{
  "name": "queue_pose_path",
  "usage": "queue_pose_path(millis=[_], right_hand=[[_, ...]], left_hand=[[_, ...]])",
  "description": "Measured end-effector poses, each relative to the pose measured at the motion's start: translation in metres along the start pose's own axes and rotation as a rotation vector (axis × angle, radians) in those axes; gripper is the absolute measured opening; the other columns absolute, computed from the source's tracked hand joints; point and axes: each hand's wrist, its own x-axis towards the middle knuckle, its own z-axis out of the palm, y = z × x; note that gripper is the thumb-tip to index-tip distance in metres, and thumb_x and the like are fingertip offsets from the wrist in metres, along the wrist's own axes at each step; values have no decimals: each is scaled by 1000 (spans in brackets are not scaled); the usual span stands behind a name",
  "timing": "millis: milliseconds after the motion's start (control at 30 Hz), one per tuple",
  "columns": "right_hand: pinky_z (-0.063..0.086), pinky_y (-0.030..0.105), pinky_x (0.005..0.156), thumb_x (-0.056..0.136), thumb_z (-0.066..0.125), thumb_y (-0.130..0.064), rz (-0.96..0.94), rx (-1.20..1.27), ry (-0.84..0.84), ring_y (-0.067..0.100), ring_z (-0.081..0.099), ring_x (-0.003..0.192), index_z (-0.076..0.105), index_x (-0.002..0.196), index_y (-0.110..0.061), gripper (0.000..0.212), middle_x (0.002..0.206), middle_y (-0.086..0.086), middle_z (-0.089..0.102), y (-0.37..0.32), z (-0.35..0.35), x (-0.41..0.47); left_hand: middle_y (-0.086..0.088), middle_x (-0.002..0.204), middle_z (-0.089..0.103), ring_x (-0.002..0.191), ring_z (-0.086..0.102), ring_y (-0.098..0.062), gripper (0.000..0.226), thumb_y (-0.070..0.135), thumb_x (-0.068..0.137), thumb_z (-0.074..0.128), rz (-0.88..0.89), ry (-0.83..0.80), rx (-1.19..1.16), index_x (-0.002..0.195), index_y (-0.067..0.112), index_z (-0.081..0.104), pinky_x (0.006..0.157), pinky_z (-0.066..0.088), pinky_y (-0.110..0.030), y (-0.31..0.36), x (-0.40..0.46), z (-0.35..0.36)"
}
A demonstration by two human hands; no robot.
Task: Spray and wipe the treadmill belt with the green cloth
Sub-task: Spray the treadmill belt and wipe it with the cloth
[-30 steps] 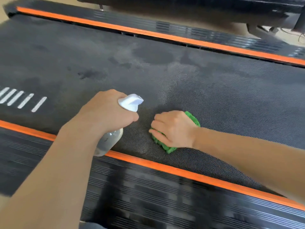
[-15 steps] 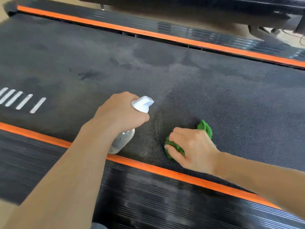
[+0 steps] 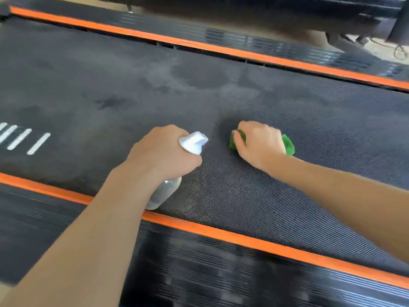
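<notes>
Treadmill belt point(image 3: 287, 196), black woven textured rubber, ran left to right across the head view between two orange side strips; long axis lay crosswise to the person's reach. Nearest the camera: ribbed black foot rail point(image 3: 221, 273), then near orange strip point(image 3: 221, 232).

Next out, the left hand point(image 3: 161, 154) gripped one clear plastic spray bottle with a white trigger head point(image 3: 192, 141). Fingers curled round its neck; whether a finger sat on the trigger could not be told. The nozzle pointed away and to the right, toward the cloth; the bottle's base hung low by the near orange strip.

Just beyond and to the right, the right hand point(image 3: 260, 141) pressed one crumpled green cloth point(image 3: 288, 144) flat against the belt. Fingers bent over the wad, clutching it, green showing at both sides of the hand. Cloth lay just beside the nozzle, apart from it, and the right hand was the nearer to the unwiped stretch on the right.

Farther out: dull grey patches and darker damp-looking blotches point(image 3: 194, 74) on the belt's far-left part, so judged only partly wiped. White stripe markings point(image 3: 24, 138) at far left; four clear, more cut by the frame edge. Far orange strip point(image 3: 199, 44) beyond.

Count: two hands, one bottle, one cloth, two orange strips.
</notes>
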Motion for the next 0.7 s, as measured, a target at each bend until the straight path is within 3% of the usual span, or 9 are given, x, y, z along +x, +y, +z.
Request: queue_pose_path(millis=[133, 300, 367, 433, 533, 600, 700], right_hand=[[41, 36, 47, 99, 51, -35, -375, 190, -24, 20, 48, 57, 51, 73, -19, 30, 70, -6, 47, -15, -26, -102], [40, 31, 50, 102, 51, -31, -742, 64, 5, 19, 48, 57, 56, 74, -19, 31, 69, -3, 49, 2, -21, -71], [43, 31, 51, 101, 46, -34, -623, -4, 53, 21, 53, 59, 55, 73, -19, 32, 70, -1, 51, 9, -10, -29], [47, 36, 57, 102, 40, -39, -299, -67, 86, 29, 60, 68, 55, 80, -18, 33, 76, 0, 52, 18, -4, 18], [37, 35, 61, 105, 35, -39, 60, -96, 104, 32, 61, 75, 51, 89, -17, 32, 81, -1, 49, 28, 10, 59], [36, 35, 60, 104, 37, -39, 106, -79, 103, 31, 59, 73, 51, 89, -15, 32, 81, -1, 51, 19, 10, 49], [42, 34, 57, 101, 41, -42, -36, 24, 54, 26, 58, 67, 54, 85, -18, 32, 80, -3, 55, 2, 4, -9]], left_hand=[[3, 79, 71, 72, 70, -24, 27, 44, 81, 63, 33, 14, -15, 100, 28, 73, 77, 61, -40, 10, 2, 5], [-1, 68, 67, 70, 68, -27, 18, 35, 85, 68, 50, 34, -4, 79, 19, 66, 71, 56, -37, 13, 3, 11], [-1, 65, 65, 68, 67, -26, 18, 35, 85, 68, 43, 39, 1, 78, 19, 65, 69, 55, -35, 12, 3, 10], [-1, 63, 64, 67, 64, -26, 20, 33, 85, 68, 42, 45, 3, 76, 17, 63, 66, 50, -33, 12, 2, 8], [-1, 59, 62, 64, 61, -27, 21, 32, 85, 67, 49, 64, 9, 74, 15, 62, 64, 48, -32, 11, 4, 10], [-1, 58, 59, 63, 60, -27, 26, 32, 84, 68, 43, 58, 11, 68, 15, 56, 63, 47, -33, 10, 5, 11], [-2, 62, 61, 65, 62, -28, 28, 32, 86, 67, 49, 66, 13, 67, 15, 54, 65, 49, -34, 12, 9, 12]])
